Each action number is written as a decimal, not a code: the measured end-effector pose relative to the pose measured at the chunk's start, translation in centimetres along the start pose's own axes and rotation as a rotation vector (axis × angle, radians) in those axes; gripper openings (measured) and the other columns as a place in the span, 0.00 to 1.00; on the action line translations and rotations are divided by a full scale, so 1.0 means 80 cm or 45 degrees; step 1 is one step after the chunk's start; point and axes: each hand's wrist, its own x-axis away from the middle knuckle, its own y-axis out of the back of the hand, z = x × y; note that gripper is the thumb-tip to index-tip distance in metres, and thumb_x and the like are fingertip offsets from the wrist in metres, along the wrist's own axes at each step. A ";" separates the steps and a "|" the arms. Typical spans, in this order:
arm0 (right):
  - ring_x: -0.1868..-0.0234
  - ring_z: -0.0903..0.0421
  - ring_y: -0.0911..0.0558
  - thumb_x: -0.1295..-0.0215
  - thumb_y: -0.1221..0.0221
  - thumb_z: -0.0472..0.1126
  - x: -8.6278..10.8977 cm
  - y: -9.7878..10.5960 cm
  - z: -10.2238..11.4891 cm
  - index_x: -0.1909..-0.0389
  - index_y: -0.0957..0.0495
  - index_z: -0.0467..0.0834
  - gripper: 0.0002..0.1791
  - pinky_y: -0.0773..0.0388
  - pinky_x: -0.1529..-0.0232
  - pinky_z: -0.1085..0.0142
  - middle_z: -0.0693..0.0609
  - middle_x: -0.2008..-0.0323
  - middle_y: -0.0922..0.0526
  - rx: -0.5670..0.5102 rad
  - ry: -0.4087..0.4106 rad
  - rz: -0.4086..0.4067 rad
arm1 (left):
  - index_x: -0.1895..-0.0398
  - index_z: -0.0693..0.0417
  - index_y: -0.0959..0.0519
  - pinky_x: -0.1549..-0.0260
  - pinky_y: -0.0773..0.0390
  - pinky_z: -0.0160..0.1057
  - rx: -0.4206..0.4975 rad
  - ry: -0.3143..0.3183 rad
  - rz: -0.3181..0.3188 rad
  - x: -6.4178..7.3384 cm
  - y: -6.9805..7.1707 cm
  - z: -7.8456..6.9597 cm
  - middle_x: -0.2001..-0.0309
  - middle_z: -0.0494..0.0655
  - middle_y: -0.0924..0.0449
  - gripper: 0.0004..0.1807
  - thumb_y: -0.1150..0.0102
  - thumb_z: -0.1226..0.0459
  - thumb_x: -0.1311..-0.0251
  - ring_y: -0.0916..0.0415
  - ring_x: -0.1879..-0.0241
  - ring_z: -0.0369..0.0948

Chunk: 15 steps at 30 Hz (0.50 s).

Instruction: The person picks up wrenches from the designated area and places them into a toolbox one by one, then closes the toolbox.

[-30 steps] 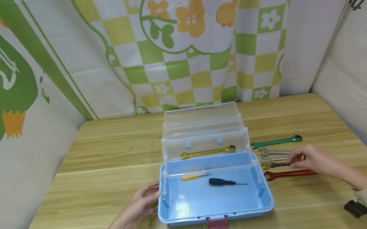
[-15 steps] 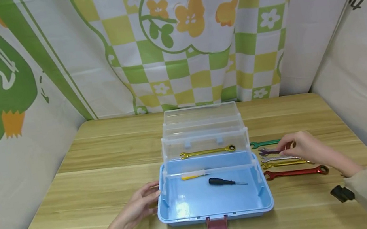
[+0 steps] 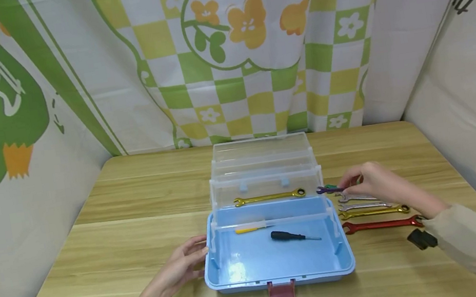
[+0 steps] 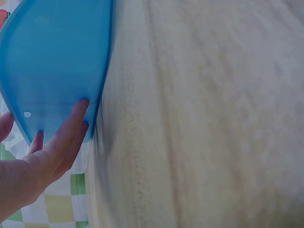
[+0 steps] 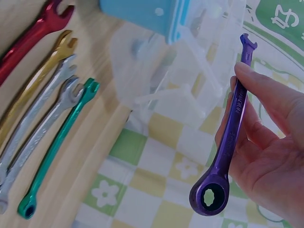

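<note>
A purple combination wrench [image 5: 231,128] is pinched between thumb and fingers of my right hand [image 3: 376,184], lifted over the row of wrenches; its ring end hangs free in the right wrist view. My left hand [image 3: 186,262] rests with extended fingers against the left side of the blue toolbox [image 3: 282,282]. The box stands with its clear tiered trays [image 3: 264,165] folded up at the back. One tray carries a gold wrench [image 3: 269,197]. Inside the box lie a black-handled screwdriver [image 3: 286,236] and a yellow-handled screwdriver [image 3: 245,230].
Right of the box lie a red wrench [image 3: 383,223], a gold wrench [image 3: 371,211], two silver wrenches [image 5: 40,111] and a green wrench [image 5: 59,147]. A maroon latch [image 3: 282,291] juts from the box front. Printed curtains surround the wooden table [image 3: 136,211].
My right hand has lifted the purple wrench off the row and carried it left and back, toward the clear trays. The left hand and toolbox stay put.
</note>
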 end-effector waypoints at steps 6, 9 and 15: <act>0.73 0.63 0.25 0.50 0.39 0.32 -0.015 -0.002 0.010 0.70 0.19 0.41 0.05 0.25 0.74 0.70 0.53 0.73 0.19 0.036 0.046 -0.007 | 0.37 0.69 0.54 0.53 0.29 0.50 0.008 -0.004 0.004 0.000 0.000 0.000 0.39 0.69 0.48 0.34 0.53 0.62 0.39 0.32 0.49 0.47; 0.73 0.61 0.23 0.50 0.39 0.31 -0.022 -0.002 0.015 0.70 0.19 0.39 0.05 0.25 0.73 0.70 0.51 0.73 0.18 0.026 0.063 0.010 | 0.37 0.69 0.54 0.53 0.29 0.50 0.011 -0.007 0.005 0.001 0.000 0.001 0.40 0.69 0.48 0.33 0.53 0.63 0.39 0.32 0.50 0.46; 0.70 0.60 0.22 0.48 0.40 0.31 -0.037 -0.004 0.026 0.68 0.20 0.40 0.06 0.24 0.71 0.70 0.51 0.70 0.18 -0.005 0.067 0.048 | 0.37 0.69 0.54 0.53 0.28 0.50 0.004 -0.005 0.008 0.001 0.000 0.000 0.39 0.69 0.47 0.33 0.53 0.62 0.39 0.32 0.50 0.47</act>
